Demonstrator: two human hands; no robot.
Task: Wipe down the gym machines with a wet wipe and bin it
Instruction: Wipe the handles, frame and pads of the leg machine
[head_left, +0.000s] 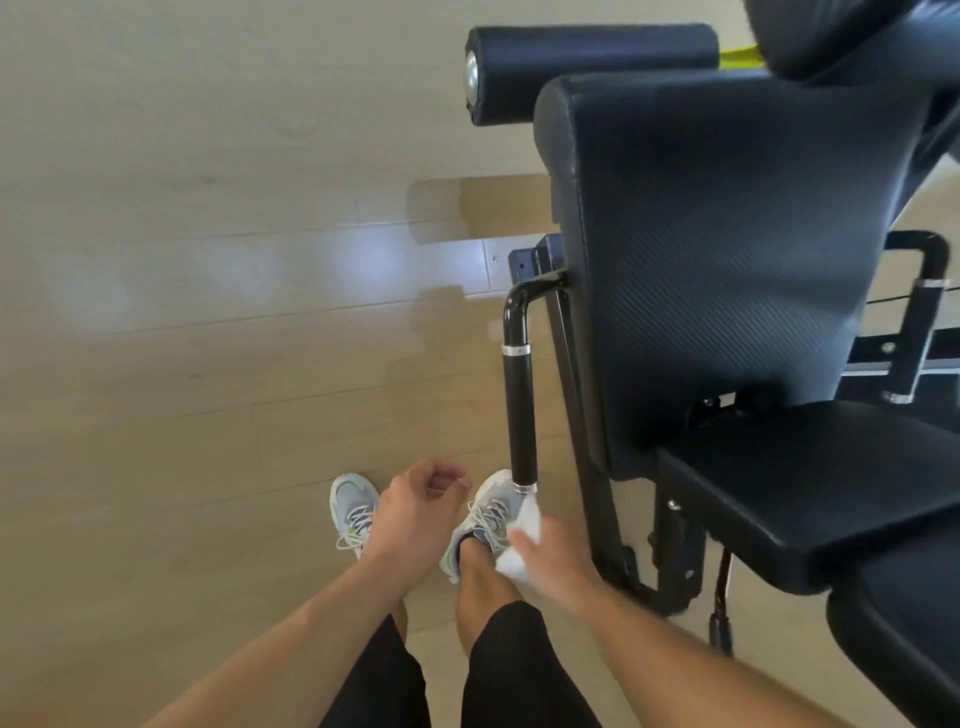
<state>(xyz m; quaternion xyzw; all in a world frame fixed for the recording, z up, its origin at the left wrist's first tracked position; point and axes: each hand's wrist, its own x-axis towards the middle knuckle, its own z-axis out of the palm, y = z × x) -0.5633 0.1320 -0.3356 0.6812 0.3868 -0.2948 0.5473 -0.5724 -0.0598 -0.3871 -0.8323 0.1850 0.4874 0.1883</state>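
- Wet wipe (522, 540): a crumpled white wad held in the right hand (550, 564), its upper tip touching the capped lower end of the machine's near side handle (522, 410). It sits low in the view, above the wooden floor (208, 312) and just in front of the right shoe (485, 512).
- Right hand: fingers curled round the wipe, so its grip is closed on the wad; the forearm enters from the lower right corner of the view.
- Left hand (415, 512): apart from the wipe and from the machine, held over the gap between the two shoes. Its fingers are loosely curled and its grip holds nothing.
- Near side handle: a black tube with a silver collar near its upper bend and a silver cap at its lower end, mounted on the left flank of the seat frame.
- Gym machine: a black padded backrest (727, 249) rises at the right of the view, with a black padded seat (821, 483) below it. A black roller pad (587, 62) with a metal end cap lies beyond the backrest, near the top edge. A second handle (919, 312) of the same kind shows at the far right edge.
- Person: grey-white laced trainers, the left shoe (356, 506) beside the left hand, and dark shorts (457, 670) at the bottom edge.
- Floor: pale wooden planks with a bright reflected patch left of the machine's base.
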